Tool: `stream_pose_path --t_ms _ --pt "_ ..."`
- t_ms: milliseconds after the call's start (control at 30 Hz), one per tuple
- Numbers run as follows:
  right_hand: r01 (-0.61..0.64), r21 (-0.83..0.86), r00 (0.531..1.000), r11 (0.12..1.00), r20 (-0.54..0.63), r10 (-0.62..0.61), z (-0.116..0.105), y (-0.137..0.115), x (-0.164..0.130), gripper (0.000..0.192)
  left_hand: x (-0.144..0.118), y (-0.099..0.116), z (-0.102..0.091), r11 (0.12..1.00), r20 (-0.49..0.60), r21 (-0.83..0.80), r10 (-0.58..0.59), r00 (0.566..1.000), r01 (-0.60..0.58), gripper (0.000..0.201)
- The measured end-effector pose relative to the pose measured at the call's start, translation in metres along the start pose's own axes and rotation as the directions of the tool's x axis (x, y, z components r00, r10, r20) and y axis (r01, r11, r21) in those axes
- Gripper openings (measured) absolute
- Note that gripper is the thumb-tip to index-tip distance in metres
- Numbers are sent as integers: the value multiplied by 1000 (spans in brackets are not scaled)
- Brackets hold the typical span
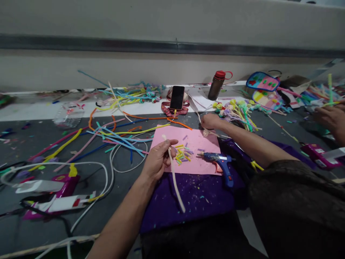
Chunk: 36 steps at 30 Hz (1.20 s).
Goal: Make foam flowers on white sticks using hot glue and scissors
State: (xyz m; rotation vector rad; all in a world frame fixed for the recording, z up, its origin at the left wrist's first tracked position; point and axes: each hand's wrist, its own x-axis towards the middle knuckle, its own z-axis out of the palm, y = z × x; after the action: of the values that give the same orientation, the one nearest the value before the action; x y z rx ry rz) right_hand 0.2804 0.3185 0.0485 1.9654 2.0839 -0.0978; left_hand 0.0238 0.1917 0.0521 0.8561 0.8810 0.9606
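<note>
My left hand point(159, 158) pinches a white pipe cleaner point(175, 183) between thumb and fingers, its long end hanging down over the purple cloth point(185, 201). Farther right and forward, my right hand point(211, 121) is closed at the far edge of the pink sheet point(161, 138); what its fingers hold is hidden. A thin pale strip point(198, 109) runs up to those fingers, and a small pale fuzzy piece point(205, 132) lies just below. Short yellow and purple cut bits point(184, 154) are scattered on the sheet. A blue glue gun point(219, 157) rests across its right side.
Loose coloured pipe cleaners point(124, 135) spread leftward, beside white cable point(106, 176) and a magenta power strip point(63, 187). Behind stand a phone point(177, 98) and a red-capped bottle point(216, 86). Finished fuzzy flowers point(239, 113) lie to the right. Another person's hand point(330, 120) works at far right.
</note>
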Motion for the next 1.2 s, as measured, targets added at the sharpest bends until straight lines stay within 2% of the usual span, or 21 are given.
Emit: stream_pose_path --t_ms 133,300,400,500,533,600,633,700,800,967,1100,1200 --pt "-66 -4 998 998 23 66 3 21 0 28 2 3 -3 1000 3 20 6 1000 -6 34" --pt "-87 31 992 996 -84 89 -6 34 -15 23 5 1 -7 999 8 15 -28 1000 28 42" --pt "-9 94 981 996 -190 26 -17 22 -32 26 5 0 -8 998 43 45 -53 998 51 43" --pt "160 197 965 967 -236 -112 -25 -5 -57 27 0 0 -5 993 103 82 -93 990 85 38" --pt "248 261 955 933 -228 -191 -27 -15 -66 26 -2 0 -3 990 126 102 -107 986 94 37" --pt "455 592 887 665 -239 -395 -27 -37 -84 25 -6 -1 2 983 176 152 -133 975 107 35" --pt "486 685 858 543 -256 -445 -27 -47 -92 27 -8 -1 4 978 201 178 -143 969 107 34" --pt "472 803 825 364 -258 -503 -25 -63 -103 31 -10 -3 7 970 248 224 -155 956 100 32" --pt "411 881 796 234 -222 -563 -24 -75 -112 24 -11 -6 8 957 282 279 -164 945 83 34" --pt "406 894 790 192 -237 -566 -30 -70 -119 12 -11 -7 10 951 235 306 -117 965 41 27" --pt "429 873 802 233 -249 -543 -38 -66 -128 13 -15 -6 14 945 174 326 -33 984 -26 24" --pt "427 865 799 263 -225 -557 -40 -67 -136 15 -19 -6 16 912 223 400 3 975 -94 21"
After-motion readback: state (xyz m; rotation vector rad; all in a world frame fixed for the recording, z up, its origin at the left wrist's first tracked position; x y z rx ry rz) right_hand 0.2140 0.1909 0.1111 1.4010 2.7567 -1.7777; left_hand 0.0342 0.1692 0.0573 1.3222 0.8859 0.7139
